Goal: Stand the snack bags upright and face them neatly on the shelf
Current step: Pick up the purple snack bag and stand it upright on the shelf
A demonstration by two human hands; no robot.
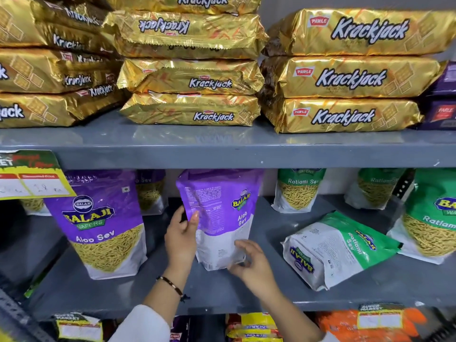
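A purple Aloo Sev bag stands on the grey middle shelf, turned so its back and side face me. My left hand grips its left edge. My right hand holds its lower right corner. Left of it, another purple Aloo Sev bag stands upright, front facing out. To the right, a green Ratlami Sev bag lies tipped on its side. A green bag stands at the far right.
Two more green Ratlami Sev bags stand at the back, and a purple bag behind the left one. Gold Krackjack packs are stacked on the shelf above. A price tag hangs at the left. More packets sit below.
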